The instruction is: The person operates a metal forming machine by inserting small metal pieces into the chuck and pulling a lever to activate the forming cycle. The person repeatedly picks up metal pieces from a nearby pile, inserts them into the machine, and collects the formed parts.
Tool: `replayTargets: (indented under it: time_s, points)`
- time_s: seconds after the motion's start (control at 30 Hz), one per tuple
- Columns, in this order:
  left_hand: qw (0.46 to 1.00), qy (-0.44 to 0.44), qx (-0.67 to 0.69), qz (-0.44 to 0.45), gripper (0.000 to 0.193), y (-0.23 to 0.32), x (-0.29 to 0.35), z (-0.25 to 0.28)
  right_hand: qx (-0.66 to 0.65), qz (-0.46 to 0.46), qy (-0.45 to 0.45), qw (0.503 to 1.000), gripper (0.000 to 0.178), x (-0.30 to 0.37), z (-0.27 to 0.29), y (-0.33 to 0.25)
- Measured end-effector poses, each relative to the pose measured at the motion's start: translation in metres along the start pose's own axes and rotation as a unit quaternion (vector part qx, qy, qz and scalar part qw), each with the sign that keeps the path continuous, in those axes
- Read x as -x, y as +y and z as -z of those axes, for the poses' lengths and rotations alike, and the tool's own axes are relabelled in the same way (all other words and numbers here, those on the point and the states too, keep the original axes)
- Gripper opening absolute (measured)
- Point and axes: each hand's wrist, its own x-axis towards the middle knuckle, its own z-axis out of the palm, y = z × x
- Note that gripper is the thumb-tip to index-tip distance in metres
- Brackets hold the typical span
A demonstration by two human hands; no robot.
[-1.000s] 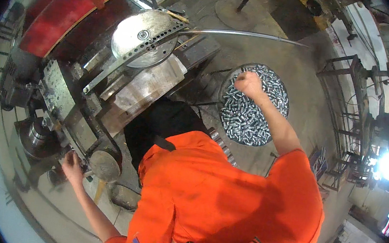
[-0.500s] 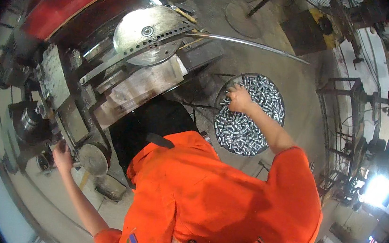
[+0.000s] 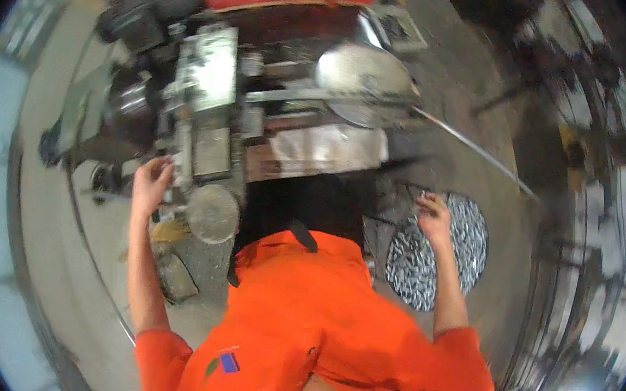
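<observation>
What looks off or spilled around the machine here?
Nothing clearly spilled: the small metal parts sit heaped in their round bin under the right hand. Left hand rests at the machine. Motion blur hides finer detail.

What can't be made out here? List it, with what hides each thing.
- Right hand, head view: motion blur hides whether it holds any of the small metal pieces in the round basket.
- Left hand, head view: blur and the machine edge hide what its fingers touch.
- Floor before the machine: covered by the person's orange shirt.
- Right rim: racks smeared by blur and glare.
</observation>
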Motion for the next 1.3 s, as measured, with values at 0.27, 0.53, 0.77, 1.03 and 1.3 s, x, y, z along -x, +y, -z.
replayTargets:
  time_s: [0.27,0.53,0.77,1.03,1.3]
  points:
    - [0.982,-0.008,0.073,-0.174,0.025,0.133,0.055,-0.017,-0.14,0.342,-0.238,0.898,0.05,-0.074,-0.073,-0.257]
    - [0.979,-0.006,0.101,-0.176,0.035,0.131,0.073,-0.024,-0.089,0.461,-0.269,0.841,0.035,-0.071,-0.117,-0.369]
    - [0.962,-0.036,0.25,-0.106,0.041,0.119,0.064,-0.018,-0.02,0.535,-0.267,0.801,0.029,-0.09,-0.125,-0.398]
    - [0.969,-0.037,0.221,-0.099,0.033,0.081,0.059,0.054,0.032,0.587,-0.287,0.756,0.036,-0.134,-0.158,-0.441]
    - [0.908,0.247,-0.323,0.103,0.034,-0.052,0.158,0.174,0.254,0.482,-0.245,0.802,0.04,-0.208,-0.259,-0.461]
